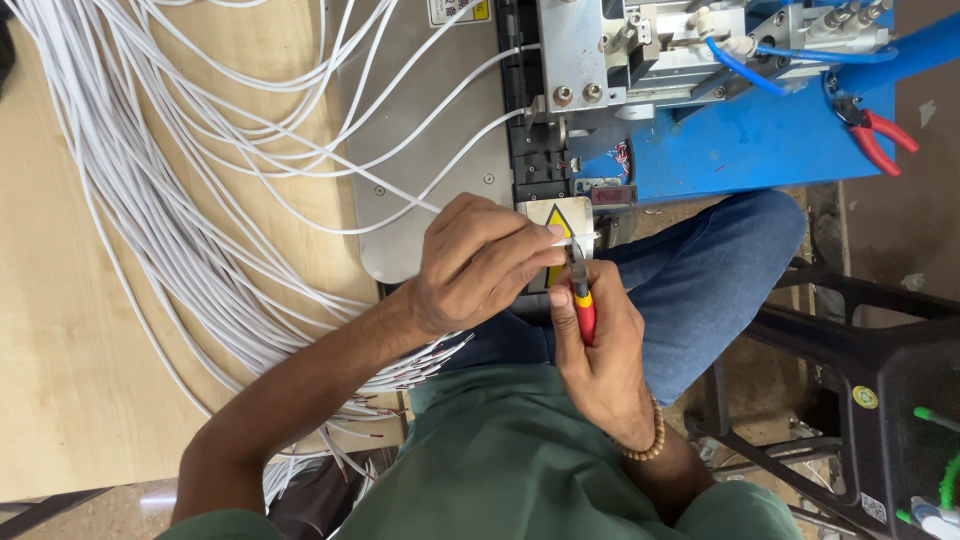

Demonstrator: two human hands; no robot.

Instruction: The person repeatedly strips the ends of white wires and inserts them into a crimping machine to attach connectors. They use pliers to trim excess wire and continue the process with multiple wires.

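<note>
Now thin white cable (560, 238) pinched in left hand (480, 262), red-handled cutters (582, 300) in right hand's (600, 350) closed grip.

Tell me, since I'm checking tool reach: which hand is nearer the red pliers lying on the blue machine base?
Right. The right hand, gripping a red-handled cutter, sits nearer the red pliers; the left hand, pinching a white wire, is farther.

Pale wooden tabletop (60, 330), black stool (880, 380), speckled floor (930, 200) in even light.
</note>
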